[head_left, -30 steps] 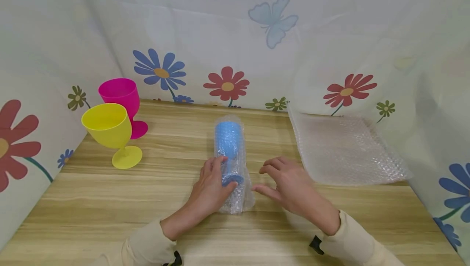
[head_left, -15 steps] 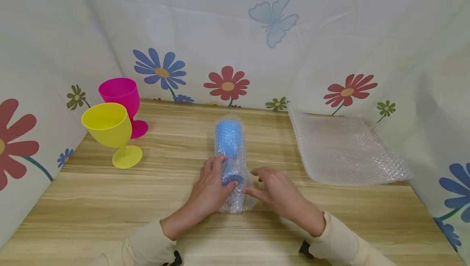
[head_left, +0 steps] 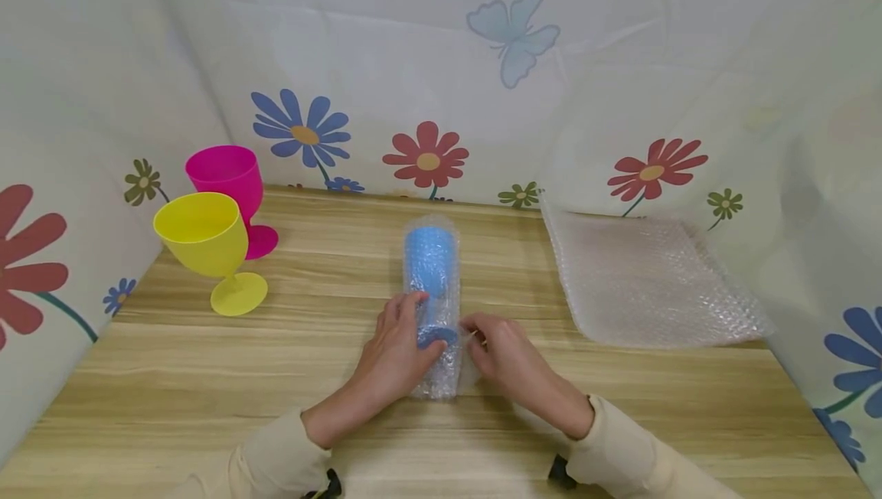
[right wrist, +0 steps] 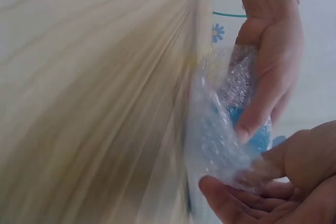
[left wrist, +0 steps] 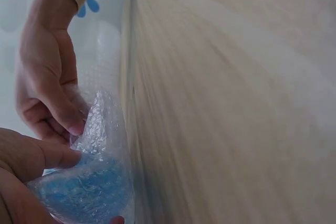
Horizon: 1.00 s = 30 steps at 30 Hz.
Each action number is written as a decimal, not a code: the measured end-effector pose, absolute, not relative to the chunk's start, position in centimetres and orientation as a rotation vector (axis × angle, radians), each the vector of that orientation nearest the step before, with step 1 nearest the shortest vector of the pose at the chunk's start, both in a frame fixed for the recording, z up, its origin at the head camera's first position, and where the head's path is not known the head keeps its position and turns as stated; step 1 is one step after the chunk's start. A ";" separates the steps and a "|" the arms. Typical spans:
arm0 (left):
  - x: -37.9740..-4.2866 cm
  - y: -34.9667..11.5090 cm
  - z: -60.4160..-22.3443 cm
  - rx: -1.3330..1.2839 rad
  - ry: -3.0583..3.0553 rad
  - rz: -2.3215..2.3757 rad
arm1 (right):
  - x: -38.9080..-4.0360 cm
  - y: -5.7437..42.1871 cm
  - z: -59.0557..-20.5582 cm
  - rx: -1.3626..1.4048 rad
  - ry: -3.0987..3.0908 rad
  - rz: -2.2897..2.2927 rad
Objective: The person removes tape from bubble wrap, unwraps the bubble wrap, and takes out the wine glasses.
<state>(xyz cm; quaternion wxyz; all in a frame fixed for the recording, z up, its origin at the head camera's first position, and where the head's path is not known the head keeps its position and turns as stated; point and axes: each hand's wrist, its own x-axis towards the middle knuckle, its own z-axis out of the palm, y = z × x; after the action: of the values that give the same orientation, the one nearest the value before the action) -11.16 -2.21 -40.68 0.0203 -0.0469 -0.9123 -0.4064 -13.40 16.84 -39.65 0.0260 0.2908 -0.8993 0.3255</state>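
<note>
A blue goblet point(head_left: 429, 258) lies rolled in bubble wrap point(head_left: 436, 386) on the wooden table, its bowl toward the back and its base nearer me. My left hand point(head_left: 389, 357) grips the roll around the goblet's stem and base, fingers on the left side and thumb over the near end. At the roll's right edge, my right hand point(head_left: 513, 357) pinches the loose wrap flap point(right wrist: 212, 135) between thumb and fingers. That flap stands slightly away from the roll in the right wrist view.
A yellow goblet point(head_left: 201, 235) and a pink goblet point(head_left: 227, 177) stand upright at the back left, the yellow one in front. A flat bubble wrap sheet point(head_left: 641, 281) lies at the right. A flower-printed curtain point(head_left: 413, 47) borders the table.
My right hand has moved left to the roll, and its spread fingers have closed on the loose wrap edge. The left hand keeps its grip in the same place.
</note>
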 end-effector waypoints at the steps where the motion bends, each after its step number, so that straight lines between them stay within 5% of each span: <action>1: -11.2 -2.2 -40.7 -0.150 -2.827 -1.264 | -13.5 16.7 -39.7 0.879 -2.776 1.028; 30: -13.4 -1.5 -39.5 0.017 -2.870 -1.370 | -15.5 15.2 -40.9 0.666 -2.751 1.469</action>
<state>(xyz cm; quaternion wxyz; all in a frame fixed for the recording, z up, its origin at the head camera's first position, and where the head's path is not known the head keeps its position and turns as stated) -13.40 -1.48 -39.47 -0.0195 0.0054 -0.9023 -0.4306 -15.51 15.18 -40.94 -0.0239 0.2089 -0.8624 0.4605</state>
